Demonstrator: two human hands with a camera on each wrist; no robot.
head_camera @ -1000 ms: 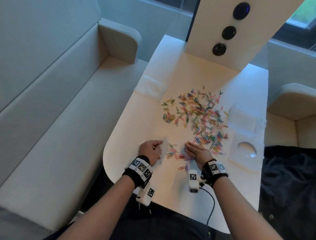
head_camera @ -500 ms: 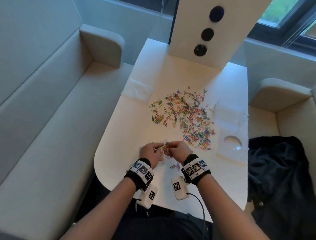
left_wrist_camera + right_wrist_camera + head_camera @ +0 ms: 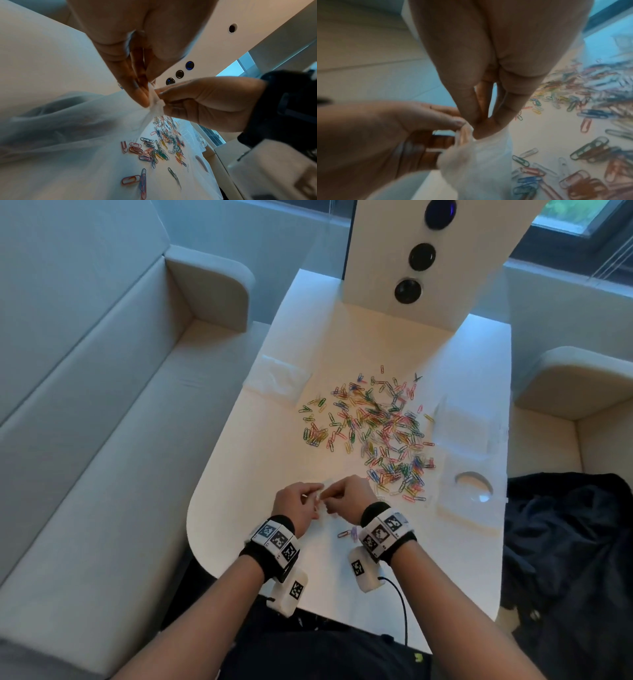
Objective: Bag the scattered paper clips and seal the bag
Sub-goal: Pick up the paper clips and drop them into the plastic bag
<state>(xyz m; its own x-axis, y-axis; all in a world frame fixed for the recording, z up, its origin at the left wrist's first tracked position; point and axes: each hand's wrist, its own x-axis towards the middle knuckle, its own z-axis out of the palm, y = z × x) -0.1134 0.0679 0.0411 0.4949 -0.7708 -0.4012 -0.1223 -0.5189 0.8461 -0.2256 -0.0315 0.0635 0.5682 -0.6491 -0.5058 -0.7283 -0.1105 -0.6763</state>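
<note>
Head view shows the desk (image 3: 260, 460) carrying nearly the whole job undone: the clips (image 3: 376, 433) lie spread in a broad heap beyond and to the right of the grip, with two strays (image 3: 347, 533) just behind it, by the right wrist. Nothing I can see has gone into the bag (image 3: 477, 155) (its thin plastic hangs limp, and no colour shows through it in the wrist views). Both hands meet at its top edge: the left hand (image 3: 298, 505) pinches one side of the rim between thumb and fingertips, the right hand (image 3: 349, 494) pinches the plastic right against it. My reading is that the mouth is being worked apart, so filling and sealing both remain.
</note>
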